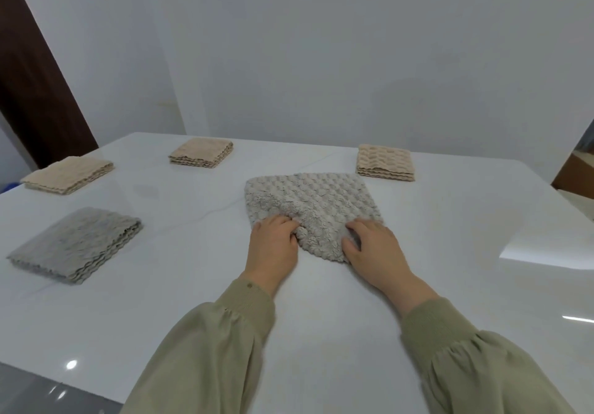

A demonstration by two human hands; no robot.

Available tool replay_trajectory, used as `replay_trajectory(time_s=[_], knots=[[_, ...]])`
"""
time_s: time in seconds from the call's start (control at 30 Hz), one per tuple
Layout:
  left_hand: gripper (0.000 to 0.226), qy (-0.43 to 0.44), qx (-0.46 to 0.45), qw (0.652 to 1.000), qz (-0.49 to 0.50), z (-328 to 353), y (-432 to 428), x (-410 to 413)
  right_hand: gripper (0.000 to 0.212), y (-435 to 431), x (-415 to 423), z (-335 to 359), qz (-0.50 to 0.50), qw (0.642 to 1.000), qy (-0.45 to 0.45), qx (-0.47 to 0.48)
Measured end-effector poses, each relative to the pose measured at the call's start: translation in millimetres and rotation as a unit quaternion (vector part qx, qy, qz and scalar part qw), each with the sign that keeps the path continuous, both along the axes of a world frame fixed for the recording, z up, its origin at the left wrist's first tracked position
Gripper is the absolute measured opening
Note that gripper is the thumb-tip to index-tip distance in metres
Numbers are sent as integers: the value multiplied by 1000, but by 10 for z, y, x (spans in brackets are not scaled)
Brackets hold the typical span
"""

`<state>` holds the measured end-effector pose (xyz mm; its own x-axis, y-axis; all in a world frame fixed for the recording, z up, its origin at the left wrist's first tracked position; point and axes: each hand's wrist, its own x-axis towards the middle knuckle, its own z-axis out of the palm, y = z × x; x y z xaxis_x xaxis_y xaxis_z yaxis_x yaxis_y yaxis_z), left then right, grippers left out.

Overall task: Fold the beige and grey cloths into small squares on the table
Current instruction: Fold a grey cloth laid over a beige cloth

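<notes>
Ahead on white desk (193, 285) | grey bobbled cloth (308, 198) stretches away from me | left hand (273, 246) and right hand (373, 249) both pinch its near edge

From olive-green gathered sleeves (221, 343) with ribbed cuffs, the two hands reach forward side by side to the fluffy grey bobble-textured square cloth (308, 198), the left hand (273, 246) curling its fingers into the cloth's near-left edge and the right hand (374, 249) gripping its near-right edge, knuckles up.
</notes>
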<state>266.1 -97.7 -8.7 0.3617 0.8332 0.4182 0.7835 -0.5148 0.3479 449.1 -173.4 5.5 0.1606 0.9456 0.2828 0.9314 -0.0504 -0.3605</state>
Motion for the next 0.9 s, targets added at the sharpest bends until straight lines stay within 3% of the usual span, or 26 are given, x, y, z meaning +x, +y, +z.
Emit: replay_trajectory(time_s=[0.27,0.43,0.53,0.63,0.73,0.8,0.9], knots=[[33,-40,-12,999,18,76,80,-109,43,-16,11,-19,-42,999,9,7],[37,-76,-28,995,63,154,189,-338,60,-38,-121,26,89,996,18,-1],[36,-56,-20,996,71,137,322,-529,41,32,-186,-5,89,996,10,17],[42,-20,-46,998,-31,131,387,-639,20,113,-229,-24,85,995,-2,55],[51,16,-40,988,-149,143,300,-570,13,187,-259,-43,61,992,-12,110],[51,28,-30,986,-160,153,266,-493,18,213,-245,-51,32,990,-6,137],[26,15,22,989,-146,170,260,-461,13,197,-193,-51,12,984,17,175]])
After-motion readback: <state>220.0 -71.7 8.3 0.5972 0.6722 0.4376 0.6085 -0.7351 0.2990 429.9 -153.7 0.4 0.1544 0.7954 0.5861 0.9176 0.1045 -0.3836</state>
